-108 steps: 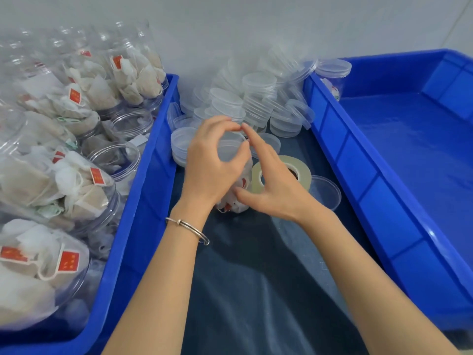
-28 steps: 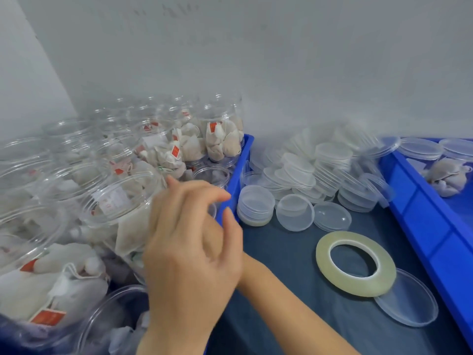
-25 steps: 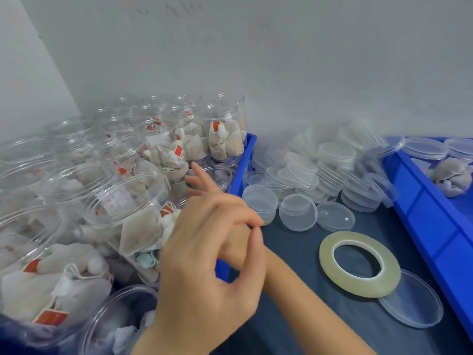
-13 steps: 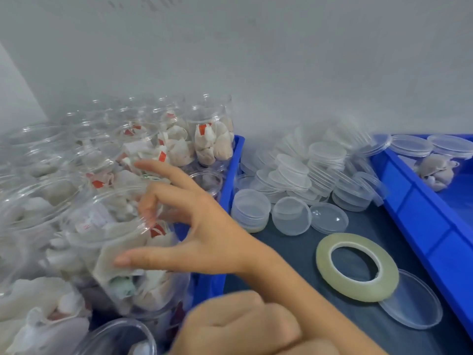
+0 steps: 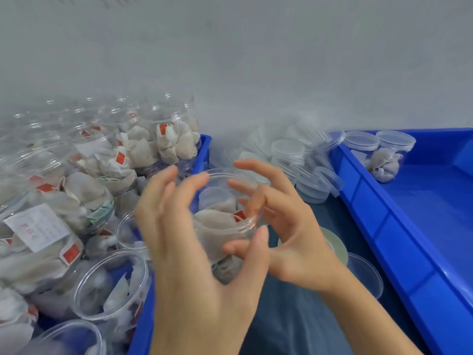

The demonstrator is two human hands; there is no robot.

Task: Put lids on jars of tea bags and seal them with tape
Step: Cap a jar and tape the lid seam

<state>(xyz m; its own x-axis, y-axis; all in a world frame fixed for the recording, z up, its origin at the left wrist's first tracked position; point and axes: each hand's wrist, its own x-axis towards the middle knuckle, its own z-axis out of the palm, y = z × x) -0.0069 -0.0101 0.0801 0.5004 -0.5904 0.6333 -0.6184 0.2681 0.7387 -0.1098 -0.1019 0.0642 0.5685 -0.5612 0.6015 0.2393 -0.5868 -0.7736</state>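
A clear open jar of tea bags (image 5: 220,226) is held up between my two hands, just right of the left blue tray (image 5: 142,321). My left hand (image 5: 194,272) curls round its near left side, fingertips at the rim and thumb underneath. My right hand (image 5: 294,239) cups the right and far side, and some of its fingers show through the plastic. No lid is on this jar. The tape roll (image 5: 336,243) lies flat on the dark table, mostly hidden behind my right hand. Clear lids (image 5: 289,152) are piled at the back.
The left tray is packed with open jars of tea bags (image 5: 169,139). A single loose lid (image 5: 368,274) lies by the tape. The right blue tray (image 5: 384,216) holds a lidded jar (image 5: 384,162) in its far corner. A grey wall stands behind.
My right hand reached into the left tray and brought one jar out to the right. My left hand has come up from below, and both now hold the jar.
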